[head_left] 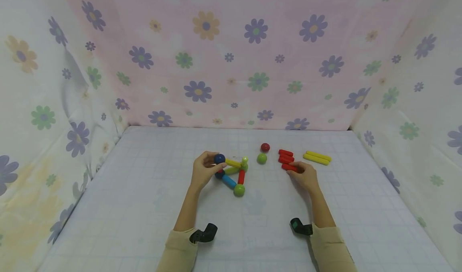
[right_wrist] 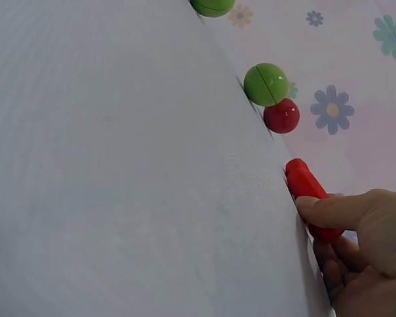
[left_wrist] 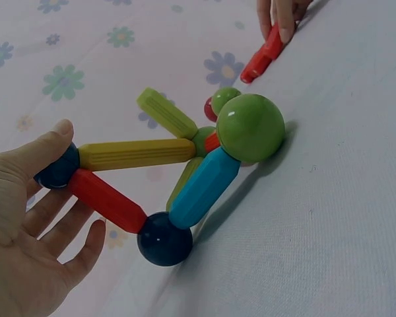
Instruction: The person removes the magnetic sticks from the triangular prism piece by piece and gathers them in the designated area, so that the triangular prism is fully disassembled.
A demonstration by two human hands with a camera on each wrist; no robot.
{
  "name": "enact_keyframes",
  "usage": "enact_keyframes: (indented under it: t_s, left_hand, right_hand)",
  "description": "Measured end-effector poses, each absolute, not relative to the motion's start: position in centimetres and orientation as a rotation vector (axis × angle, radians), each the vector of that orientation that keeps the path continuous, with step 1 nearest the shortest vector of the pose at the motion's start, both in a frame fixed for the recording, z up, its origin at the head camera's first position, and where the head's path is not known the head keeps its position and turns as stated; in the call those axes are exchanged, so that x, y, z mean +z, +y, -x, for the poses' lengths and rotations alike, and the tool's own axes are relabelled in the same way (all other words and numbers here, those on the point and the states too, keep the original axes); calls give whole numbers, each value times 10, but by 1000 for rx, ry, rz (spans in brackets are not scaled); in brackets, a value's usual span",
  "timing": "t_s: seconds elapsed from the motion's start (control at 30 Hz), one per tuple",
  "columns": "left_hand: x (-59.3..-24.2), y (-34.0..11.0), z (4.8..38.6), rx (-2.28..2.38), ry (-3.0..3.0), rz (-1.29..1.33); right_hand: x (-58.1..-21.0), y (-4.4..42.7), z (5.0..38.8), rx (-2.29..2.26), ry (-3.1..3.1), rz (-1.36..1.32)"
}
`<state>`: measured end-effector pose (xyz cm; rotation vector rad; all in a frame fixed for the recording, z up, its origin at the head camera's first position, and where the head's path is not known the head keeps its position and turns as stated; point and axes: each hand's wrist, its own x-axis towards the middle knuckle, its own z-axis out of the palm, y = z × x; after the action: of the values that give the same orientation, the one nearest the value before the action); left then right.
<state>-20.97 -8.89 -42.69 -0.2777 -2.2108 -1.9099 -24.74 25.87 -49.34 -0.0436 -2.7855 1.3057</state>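
My left hand (head_left: pixel 203 171) pinches a dark blue ball (head_left: pixel 219 158) between thumb and fingers. That ball is the upper corner of a joined frame of balls and rods. From it a yellow rod (left_wrist: pixel 138 154) and a red rod (left_wrist: pixel 109 200) run out. A light blue rod (left_wrist: pixel 204 188) links a lower dark blue ball (left_wrist: pixel 165 239) to a green ball (left_wrist: pixel 251 128). One yellow-green rod (left_wrist: pixel 166 113) sticks up from the far green ball. At the right, my right hand (head_left: pixel 306 176) pinches a red rod (right_wrist: pixel 308 183) at table level, nearest of the red rods.
Behind the held rod lie more red rods (head_left: pixel 286 159). Two yellow rods (head_left: pixel 317 158) lie to their right. A loose green ball (head_left: pixel 262 158) and a red ball (head_left: pixel 265 147) sit between the frame and the rods. Flowered cloth (head_left: pixel 231 63) walls the white table (head_left: pixel 144 208).
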Motion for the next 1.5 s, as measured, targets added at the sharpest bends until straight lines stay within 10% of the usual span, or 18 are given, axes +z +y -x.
enact_keyframes:
  t_s: [1.17, 1.5]
  left_hand:
    - [-427, -89, 208, -1919, -2203, 268]
    - [-426, -88, 207, -1913, -2194, 280]
  right_hand:
    - [-489, 238, 246, 1290, -2559, 289]
    - [-477, 189, 243, 1410, -2356, -262]
